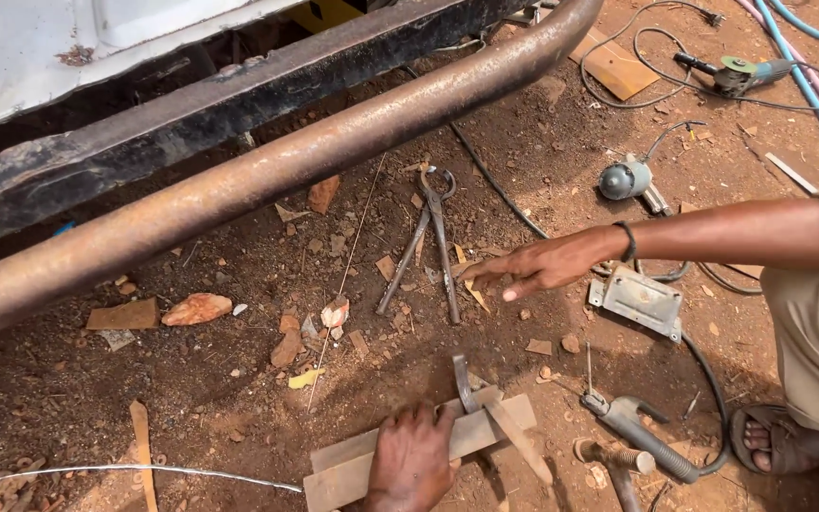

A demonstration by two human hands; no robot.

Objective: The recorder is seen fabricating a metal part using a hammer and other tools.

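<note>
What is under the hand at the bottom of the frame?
The hand lies flat on a stack of long flat brownish strips resting on the red dirt ground. The part of the strips beneath the palm is covered.

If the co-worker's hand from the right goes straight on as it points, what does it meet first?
Probably the metal tongs lying on the dirt, just beyond that hand.

Rusty pipe (267, 175) overhead; tongs (428, 242), angle grinder (737, 74), hammer (618, 465) on dirt
</note>
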